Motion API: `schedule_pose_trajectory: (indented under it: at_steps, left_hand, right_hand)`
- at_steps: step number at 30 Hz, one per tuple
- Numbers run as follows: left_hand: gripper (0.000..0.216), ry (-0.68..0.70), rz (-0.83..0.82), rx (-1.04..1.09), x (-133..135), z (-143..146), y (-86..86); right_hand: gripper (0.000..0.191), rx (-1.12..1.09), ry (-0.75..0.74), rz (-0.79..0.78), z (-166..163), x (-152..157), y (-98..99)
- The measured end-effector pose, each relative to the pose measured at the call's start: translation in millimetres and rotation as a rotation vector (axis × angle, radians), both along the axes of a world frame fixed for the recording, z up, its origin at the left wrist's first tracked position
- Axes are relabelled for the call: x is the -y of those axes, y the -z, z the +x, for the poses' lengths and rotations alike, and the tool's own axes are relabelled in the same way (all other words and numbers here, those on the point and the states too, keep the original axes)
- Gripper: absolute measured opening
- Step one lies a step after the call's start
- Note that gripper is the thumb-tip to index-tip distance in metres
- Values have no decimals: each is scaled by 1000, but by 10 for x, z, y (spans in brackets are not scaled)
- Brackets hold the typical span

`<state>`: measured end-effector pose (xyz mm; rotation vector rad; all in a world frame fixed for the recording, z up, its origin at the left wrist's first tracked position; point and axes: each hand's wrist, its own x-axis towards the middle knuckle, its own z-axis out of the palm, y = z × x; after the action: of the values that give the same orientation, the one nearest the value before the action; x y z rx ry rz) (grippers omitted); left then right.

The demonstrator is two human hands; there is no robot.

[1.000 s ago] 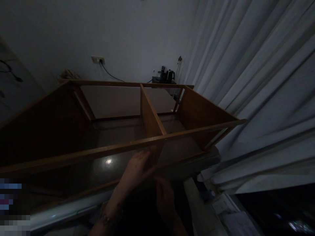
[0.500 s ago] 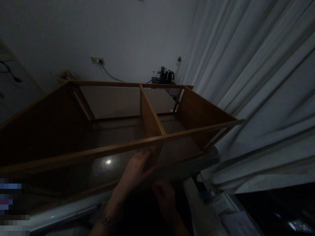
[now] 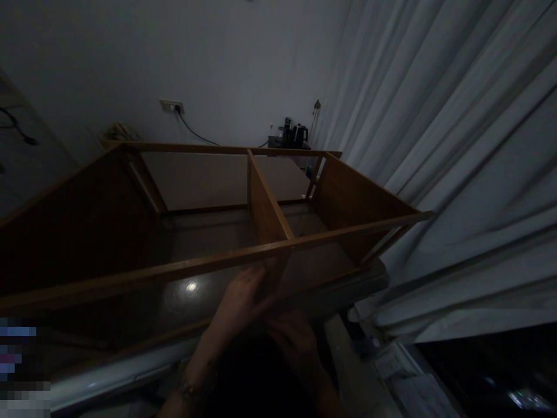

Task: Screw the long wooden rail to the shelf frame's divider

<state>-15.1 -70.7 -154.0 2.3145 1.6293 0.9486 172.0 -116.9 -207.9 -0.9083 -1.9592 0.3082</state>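
A large wooden frame (image 3: 204, 259) with a middle divider panel (image 3: 267, 210) fills the centre of the view. My left hand (image 3: 243, 299) reaches in below the front rail and is closed around the front edge of the divider, with its fingers on the left face and its thumb towards the right. Just below and to the right, my right hand (image 3: 298, 337) is held near the lower front rail with its fingers bent together. Whatever those fingertips hold, if anything, is lost in the dark.
Long pale curtains (image 3: 426, 145) hang along the right side. Behind the frame, a black kettle (image 3: 299, 134) stands by the wall, and a cord runs from a wall socket (image 3: 172, 107). Papers (image 3: 413, 383) lie at the lower right. The room is dim.
My right hand has risen slightly towards the lower rail, and its fingers now reach further left. The left hand and the wooden frame have stayed in place.
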Motion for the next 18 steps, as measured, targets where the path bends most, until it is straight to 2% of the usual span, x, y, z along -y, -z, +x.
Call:
schedule_pose_trajectory:
  at_steps: [4, 10, 18]
  left_hand:
    - [39, -5, -13, -16, -3, 1, -7]
    - [41, 6, 9, -2, -13, -12, -4]
    - [43, 21, -43, 7, -11, -1, -57]
  right_hand:
    - [13, -117, 34, -105, -94, 30, -39]
    - [28, -242, 68, -238, -199, 101, -89]
    - [36, -560, 132, -489, -345, 225, 133]
